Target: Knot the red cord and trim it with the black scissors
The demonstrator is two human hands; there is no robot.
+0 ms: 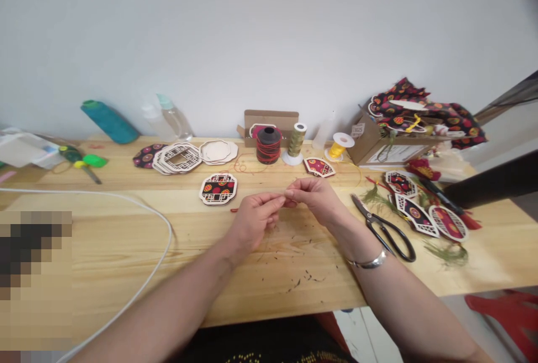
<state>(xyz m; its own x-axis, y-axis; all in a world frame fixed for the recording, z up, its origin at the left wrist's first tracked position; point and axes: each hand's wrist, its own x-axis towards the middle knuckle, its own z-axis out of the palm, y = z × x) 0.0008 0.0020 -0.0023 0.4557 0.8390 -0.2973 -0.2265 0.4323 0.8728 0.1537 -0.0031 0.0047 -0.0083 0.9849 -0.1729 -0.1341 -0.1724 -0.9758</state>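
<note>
My left hand [256, 218] and my right hand [314, 198] meet above the middle of the wooden table, thumbs and fingertips pinched close together. What lies between the fingertips is too small to make out. A short bit of red cord [234, 210] shows on the table just left of my left hand. Beyond that hand lies an eight-sided ornament [218, 189] with a pale wooden lattice frame over dark flowered cloth. Past my right hand is a fan-shaped ornament [319, 167] with red cloth. Black-handled scissors [384, 228] rest, blades slightly apart, beside my right forearm.
Along the wall stand a spool of red cord [268, 147], a green thread cone [297, 144], a yellow spool [337, 146] and stacked wooden frames [179, 158]. A cardboard box [365, 147] with flowered cloth and finished ornaments [414, 214] are at right. A white cable [168, 240] crosses the left.
</note>
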